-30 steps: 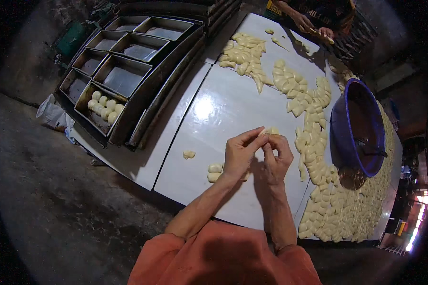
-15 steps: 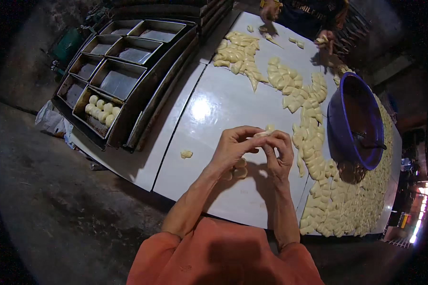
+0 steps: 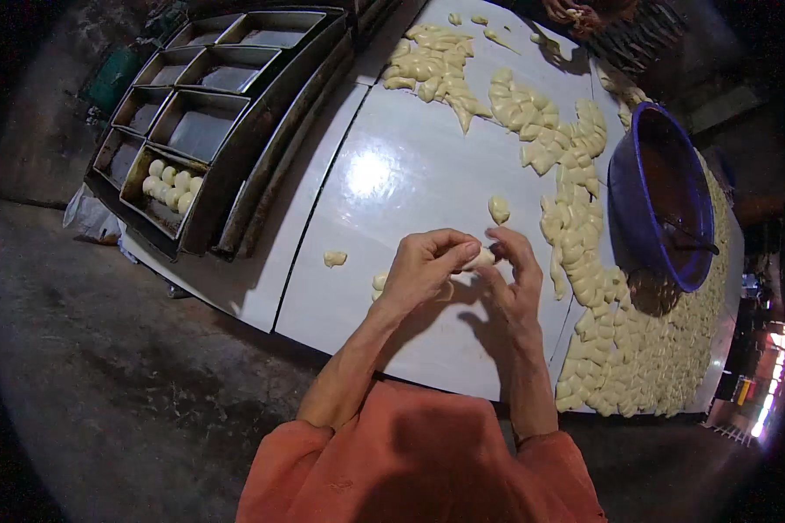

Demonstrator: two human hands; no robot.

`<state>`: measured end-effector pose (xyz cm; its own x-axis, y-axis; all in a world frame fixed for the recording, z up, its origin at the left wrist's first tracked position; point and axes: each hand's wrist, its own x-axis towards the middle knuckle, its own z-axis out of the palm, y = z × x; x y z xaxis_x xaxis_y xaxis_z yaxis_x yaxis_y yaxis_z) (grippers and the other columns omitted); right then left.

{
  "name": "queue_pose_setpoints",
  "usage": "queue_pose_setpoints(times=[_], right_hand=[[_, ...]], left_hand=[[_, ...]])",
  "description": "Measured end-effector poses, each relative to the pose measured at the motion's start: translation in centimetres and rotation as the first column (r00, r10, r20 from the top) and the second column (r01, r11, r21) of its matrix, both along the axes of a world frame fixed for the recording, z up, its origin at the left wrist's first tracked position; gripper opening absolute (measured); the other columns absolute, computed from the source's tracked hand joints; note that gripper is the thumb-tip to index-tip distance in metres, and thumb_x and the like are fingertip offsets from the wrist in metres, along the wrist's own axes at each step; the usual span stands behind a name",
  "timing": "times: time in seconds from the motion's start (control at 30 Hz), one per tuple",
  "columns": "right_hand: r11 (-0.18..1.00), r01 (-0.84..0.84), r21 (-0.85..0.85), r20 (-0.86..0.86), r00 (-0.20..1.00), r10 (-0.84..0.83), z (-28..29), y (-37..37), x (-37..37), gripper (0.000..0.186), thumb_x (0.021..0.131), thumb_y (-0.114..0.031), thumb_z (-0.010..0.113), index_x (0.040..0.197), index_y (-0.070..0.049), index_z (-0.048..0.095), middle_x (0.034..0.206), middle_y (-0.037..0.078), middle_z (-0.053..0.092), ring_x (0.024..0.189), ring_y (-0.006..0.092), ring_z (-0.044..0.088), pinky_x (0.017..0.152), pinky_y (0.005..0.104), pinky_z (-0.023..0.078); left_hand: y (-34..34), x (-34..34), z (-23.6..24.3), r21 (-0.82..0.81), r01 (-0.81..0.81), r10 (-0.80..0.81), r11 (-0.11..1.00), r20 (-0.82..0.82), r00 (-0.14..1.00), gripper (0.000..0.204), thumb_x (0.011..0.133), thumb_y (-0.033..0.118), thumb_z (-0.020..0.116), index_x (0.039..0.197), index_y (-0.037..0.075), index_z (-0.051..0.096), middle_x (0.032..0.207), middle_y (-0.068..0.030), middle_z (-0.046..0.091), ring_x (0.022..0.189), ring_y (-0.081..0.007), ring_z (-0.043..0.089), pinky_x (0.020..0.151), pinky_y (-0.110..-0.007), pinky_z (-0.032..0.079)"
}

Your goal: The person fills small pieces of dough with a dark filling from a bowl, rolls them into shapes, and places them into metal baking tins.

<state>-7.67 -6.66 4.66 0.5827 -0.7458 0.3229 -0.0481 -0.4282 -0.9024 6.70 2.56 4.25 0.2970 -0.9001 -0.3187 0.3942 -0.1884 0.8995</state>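
Over the white table, my left hand (image 3: 426,268) pinches a small pale dough piece (image 3: 481,258) between thumb and fingers. My right hand (image 3: 518,277) curls around the other end of that piece, its thumb below and its forefinger raised a little above. Just beyond my fingers lies a loose dough lump (image 3: 498,209). More shaped dough (image 3: 379,283) shows beside my left wrist, partly hidden by the hand and forearm. A separate dough scrap (image 3: 335,258) rests to the left.
At the left stand joined metal baking tins (image 3: 202,125), one holding several dough balls (image 3: 173,185). A purple basin (image 3: 624,187) with brownish contents stands at the right, amid a wide spread of cut dough pieces (image 3: 628,370). Across the table a person's hand (image 3: 576,16) shows at the top edge.
My right fingers have spread somewhat around the dough piece. The lump beyond my hands, mostly covered before, now shows whole. The view has shifted, and the person opposite is mostly out of it.
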Motion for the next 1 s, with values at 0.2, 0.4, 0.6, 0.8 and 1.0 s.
queue_pose_setpoints(times=[0.2, 0.4, 0.6, 0.8, 1.0], right_hand=[[0.844, -0.064, 0.532, -0.131, 0.979, 0.157, 0.1, 0.5, -3.8, 0.026, 0.088, -0.009, 0.073, 0.111, 0.000, 0.067, 0.103, 0.012, 0.069, 0.088, 0.0179, 0.063, 0.076, 0.0304, 0.052], [0.980, -0.180, 0.085, -0.597, 0.779, 0.195, -1.0, 0.2, -4.2, 0.025, 0.087, -0.011, 0.072, 0.110, 0.000, 0.069, 0.105, 0.011, 0.066, 0.085, 0.0196, 0.064, 0.077, 0.0337, 0.052], [0.991, 0.130, 0.019, -0.420, 0.901, -0.110, -1.1, -2.9, -1.4, 0.039, 0.090, -0.016, 0.069, 0.124, -0.001, 0.061, 0.117, 0.018, 0.063, 0.092, 0.0287, 0.065, 0.083, 0.0376, 0.053], [0.924, -0.014, -0.383, -0.555, 0.803, -0.218, -5.7, -9.3, 3.0, 0.035, 0.091, -0.021, 0.066, 0.120, -0.002, 0.064, 0.115, 0.017, 0.065, 0.094, 0.0383, 0.065, 0.087, 0.0462, 0.051], [0.636, -0.017, 0.772, 0.058, 0.997, -0.044, -2.3, -6.9, 2.3, 0.031, 0.096, -0.022, 0.064, 0.116, 0.001, 0.062, 0.089, 0.004, 0.061, 0.072, 0.0123, 0.055, 0.064, 0.0266, 0.044]], left_hand=[[1.7, -0.5, 0.6, 0.085, -0.067, 0.027, 0.994, 0.401, 0.916, 0.042, 0.103, 0.027, 0.058, 0.135, 0.000, 0.060, 0.112, -0.0134, 0.073, 0.093, -0.0170, 0.069, 0.082, -0.031, 0.056], [3.0, 1.2, -0.5, -0.070, -0.047, 0.084, 0.996, 0.779, 0.622, 0.027, 0.095, 0.015, 0.066, 0.118, 0.001, 0.070, 0.117, -0.0187, 0.070, 0.108, -0.0266, 0.069, 0.092, -0.035, 0.055], [6.3, 2.4, -0.9, -0.047, -0.246, 0.180, 0.968, 0.812, 0.555, 0.020, 0.092, 0.012, 0.069, 0.109, 0.002, 0.073, 0.111, -0.0162, 0.072, 0.102, -0.0280, 0.070, 0.088, -0.036, 0.054], [6.8, 4.1, -1.1, -0.073, -0.320, 0.215, 0.945, 0.875, 0.433, 0.022, 0.090, 0.014, 0.071, 0.109, 0.003, 0.073, 0.105, -0.0124, 0.070, 0.083, -0.0259, 0.068, 0.076, -0.036, 0.054], [10.8, 6.4, -2.7, 0.081, -0.428, 0.064, 0.900, 0.947, 0.314, 0.035, 0.084, 0.017, 0.078, 0.117, 0.006, 0.071, 0.119, -0.0121, 0.062, 0.101, -0.0289, 0.064, 0.086, -0.039, 0.053]])
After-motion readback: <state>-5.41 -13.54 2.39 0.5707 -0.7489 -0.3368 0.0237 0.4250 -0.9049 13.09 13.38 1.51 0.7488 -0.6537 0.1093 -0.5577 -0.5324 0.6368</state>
